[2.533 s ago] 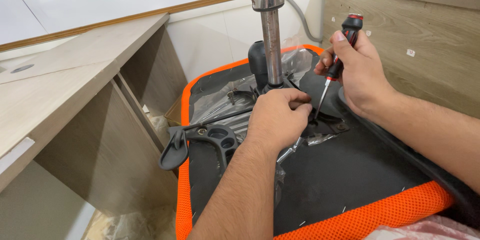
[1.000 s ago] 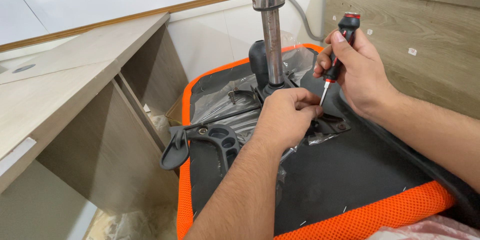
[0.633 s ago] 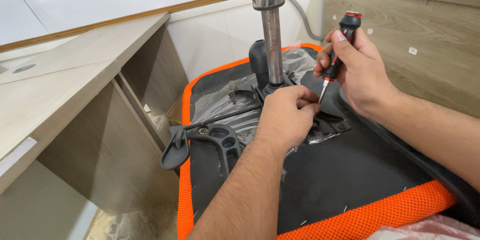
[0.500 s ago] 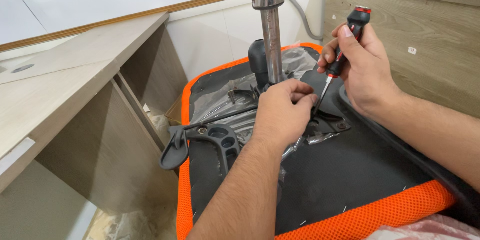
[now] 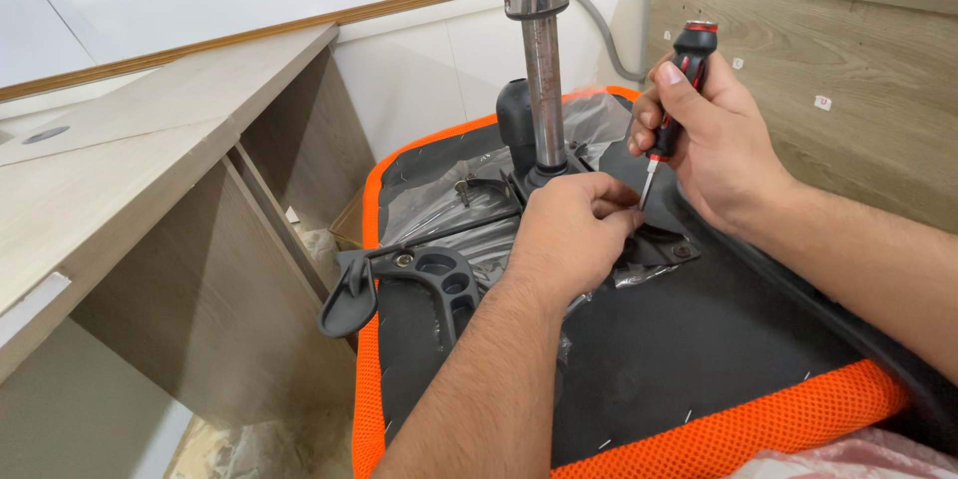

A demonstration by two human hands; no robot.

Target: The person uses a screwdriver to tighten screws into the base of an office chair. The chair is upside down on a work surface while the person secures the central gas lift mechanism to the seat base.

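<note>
Right hand (image 5: pixel 714 140) wrapped a red-and-black screwdriver (image 5: pixel 677 90), fingers curled tight round the handle, tip angled down toward the metal mounting plate (image 5: pixel 654 244) so it could meet the spot the left fingers guarded. Left hand (image 5: pixel 569 235) rested on the plate beside the chrome gas-lift column (image 5: pixel 544 90), fingertips pressed together, pinching something too small to make out. Plate sat on the upturned orange-edged seat (image 5: pixel 699 439); black lever handle (image 5: pixel 399 279) stuck out left, clear of both hands
</note>
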